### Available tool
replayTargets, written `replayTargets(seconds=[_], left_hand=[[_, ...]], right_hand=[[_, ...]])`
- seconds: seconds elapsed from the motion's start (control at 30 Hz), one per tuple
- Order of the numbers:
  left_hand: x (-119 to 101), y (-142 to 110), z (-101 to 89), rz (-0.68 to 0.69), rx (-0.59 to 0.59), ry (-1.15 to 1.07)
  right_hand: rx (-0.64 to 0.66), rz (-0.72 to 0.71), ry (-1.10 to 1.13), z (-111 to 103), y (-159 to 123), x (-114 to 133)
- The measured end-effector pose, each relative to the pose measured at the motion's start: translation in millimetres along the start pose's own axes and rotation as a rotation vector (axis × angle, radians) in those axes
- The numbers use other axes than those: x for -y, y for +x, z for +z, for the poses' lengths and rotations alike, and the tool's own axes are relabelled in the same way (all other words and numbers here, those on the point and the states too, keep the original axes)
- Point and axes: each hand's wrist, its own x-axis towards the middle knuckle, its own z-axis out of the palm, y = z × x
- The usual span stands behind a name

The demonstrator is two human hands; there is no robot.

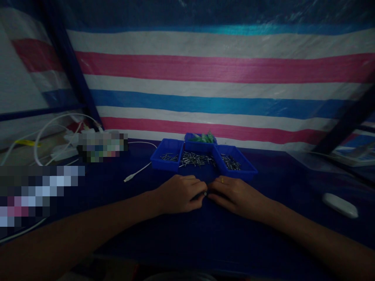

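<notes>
My left hand (184, 194) is closed, its thumb and forefinger pinching a small metal pin (205, 194) whose round, pale end shows at the fingertips. Close on the right of that end is my right hand (234, 195), with a ring on one finger and its fingers curled in. Whether it holds anything is hidden in the dim light. Just beyond both hands lies a loose heap of thin metal pins (197, 159), like nails or rivets. Around the heap stand a left blue tray (165, 166) and a right blue tray (238, 172), each with similar pins inside.
Behind the heap, a third blue tray (200, 146) holds green pieces (205, 137). A white cable (140, 170) ends left of the trays, near tangled white cords (63, 144). On the right lies a white rounded object (340, 205). A striped sheet (228, 70) closes off the back.
</notes>
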Motion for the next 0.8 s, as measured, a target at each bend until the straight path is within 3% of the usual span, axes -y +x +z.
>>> replayTargets(seconds=[0.33,0.67,0.8], left_hand=[[1.0,-0.5,1.6,0.048,0.006,0.070],[4.0,0.6,3.4,-0.094,0.048,0.023],[3.6,-0.3,3.9,-0.089,0.066,0.001]], right_hand=[[0.008,-0.017,0.017,-0.9,0.4,2.2],[-0.022,0.028,-0.041,3.6,-0.3,-2.7],[-0.017,0.047,-0.042,1.9,0.2,-1.9]])
